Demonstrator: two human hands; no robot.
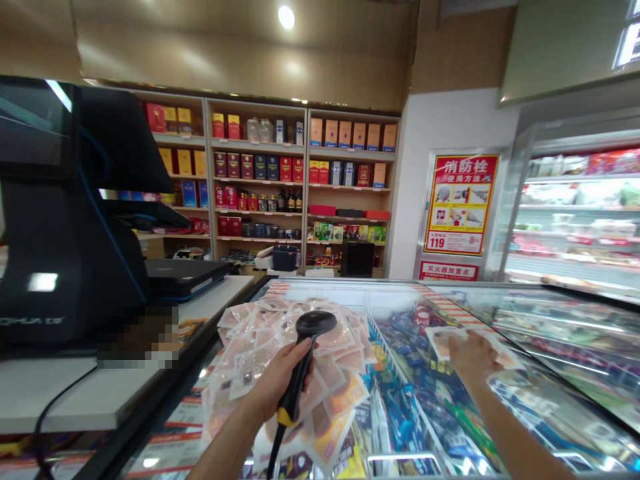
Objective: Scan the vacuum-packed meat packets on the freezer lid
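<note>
Both forearms are bare right down to the wrists, with no sleeve showing at the lower edge of the view. The left hand (280,380) and the right hand (470,355) are ungloved, with no ring, watch or bracelet visible.

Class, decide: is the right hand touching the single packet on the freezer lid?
Touching. The head view shows the right hand pressed flat on the packet, covering its middle.
</note>
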